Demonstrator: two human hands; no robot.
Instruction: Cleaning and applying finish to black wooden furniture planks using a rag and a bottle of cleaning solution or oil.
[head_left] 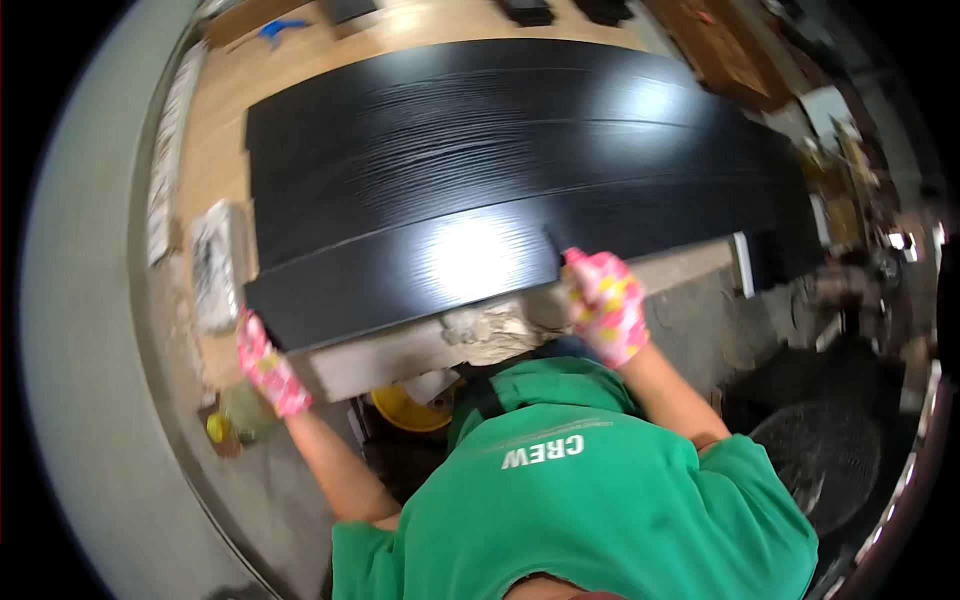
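Several long black panels with a glossy wood-grain face lie side by side in front of me. The nearest black panel carries a bright light reflection. My left hand, in a pink flowered glove, is closed on that panel's near left corner. In a matching glove, my right hand is at its near edge, right of the middle, with the fingers closed. A short dark shape shows on the panel beyond its fingertips. Whether that is a tool in the hand or a reflection, I cannot tell.
The panels rest on a pale wooden tabletop. A plastic-wrapped white bundle lies at its left. Crumpled cloth and a yellow bucket are close to my body. Left is a pale wall; right, a black round fan-like object.
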